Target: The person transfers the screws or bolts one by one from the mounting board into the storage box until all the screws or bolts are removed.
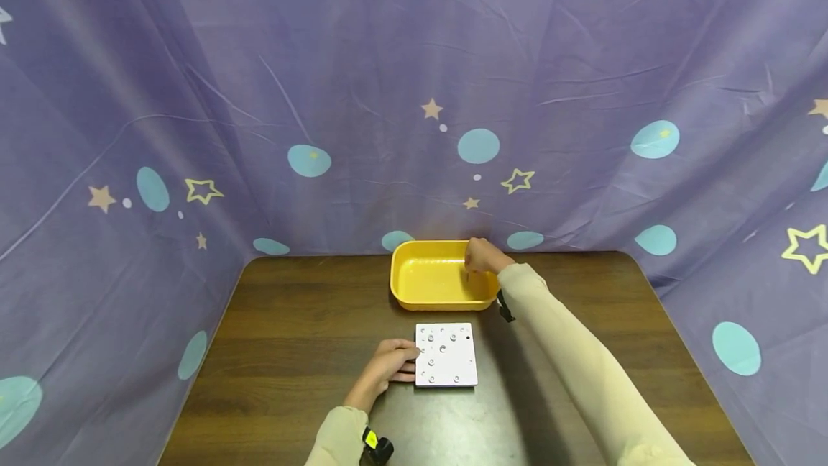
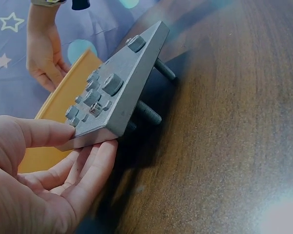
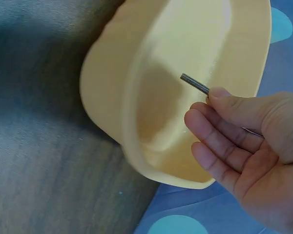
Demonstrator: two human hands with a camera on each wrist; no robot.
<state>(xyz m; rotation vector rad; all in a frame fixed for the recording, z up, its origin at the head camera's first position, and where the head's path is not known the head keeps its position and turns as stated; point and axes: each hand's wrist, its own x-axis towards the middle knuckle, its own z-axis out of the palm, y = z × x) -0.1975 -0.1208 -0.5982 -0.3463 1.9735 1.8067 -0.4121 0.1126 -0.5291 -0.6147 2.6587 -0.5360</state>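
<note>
A square metal plate (image 1: 461,363) studded with several socket-head bolts lies level above the table, and threaded shanks stick out beneath it in the left wrist view. My left hand (image 1: 387,364) grips its left edge, thumb on top and fingers below. Whether the shank ends touch the table, I cannot tell. Over the right end of a yellow bin (image 1: 427,282), my right hand (image 1: 484,256) pinches a threaded bolt (image 3: 193,83) between thumb and fingers, the shank pointing out. The fingers hide its head. A thin sliver of metal (image 3: 254,131) shows near the palm.
The yellow bin stands behind the plate, near the far edge of the brown wooden table (image 1: 304,322). Purple patterned cloth (image 1: 375,185) hangs behind and on both sides. A dark wrist strap (image 1: 375,444) sits on the left forearm.
</note>
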